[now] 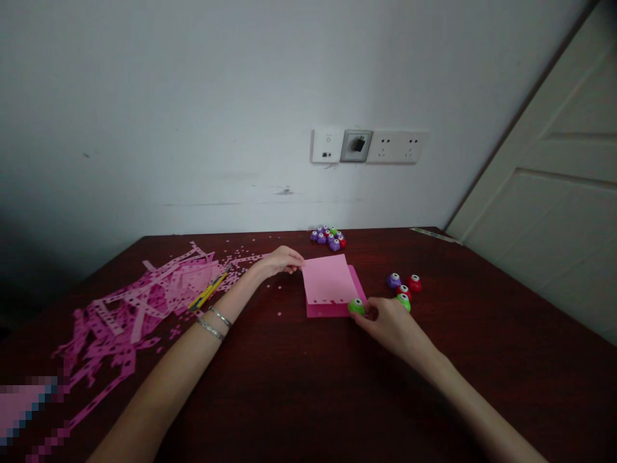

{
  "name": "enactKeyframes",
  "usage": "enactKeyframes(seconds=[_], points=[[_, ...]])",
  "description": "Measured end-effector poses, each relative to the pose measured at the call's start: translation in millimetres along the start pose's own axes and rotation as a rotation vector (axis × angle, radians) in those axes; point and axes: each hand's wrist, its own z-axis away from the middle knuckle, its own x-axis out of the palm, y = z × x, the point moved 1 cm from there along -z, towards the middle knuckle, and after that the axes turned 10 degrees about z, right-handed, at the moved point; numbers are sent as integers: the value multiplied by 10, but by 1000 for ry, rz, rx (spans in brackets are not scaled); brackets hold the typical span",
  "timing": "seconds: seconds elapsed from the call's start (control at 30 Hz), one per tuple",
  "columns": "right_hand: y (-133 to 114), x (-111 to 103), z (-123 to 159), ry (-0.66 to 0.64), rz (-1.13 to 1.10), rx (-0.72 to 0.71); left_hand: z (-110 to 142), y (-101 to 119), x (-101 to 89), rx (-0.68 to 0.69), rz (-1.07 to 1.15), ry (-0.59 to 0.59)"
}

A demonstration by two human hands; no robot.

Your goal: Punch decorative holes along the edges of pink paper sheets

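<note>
While the left hand (284, 260) pinches the paper (329, 280), likely steadying it, the right hand (385, 318) grips a punch (357, 307) at its near-right corner.

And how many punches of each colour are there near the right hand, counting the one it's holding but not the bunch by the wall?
Green punches: 2 (one in the right hand, one partly hidden behind it)
Red punches: 2
Purple punch: 1
Total: 5
</note>
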Motion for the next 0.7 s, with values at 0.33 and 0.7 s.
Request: enactKeyframes(seconds=[0.33,0.7], points=[[13,32,-12,18,21,-3,1,-8,7,-7,16,-11],[-6,56,3,44,30,-9,-46,-80,-71,0,12,-26]])
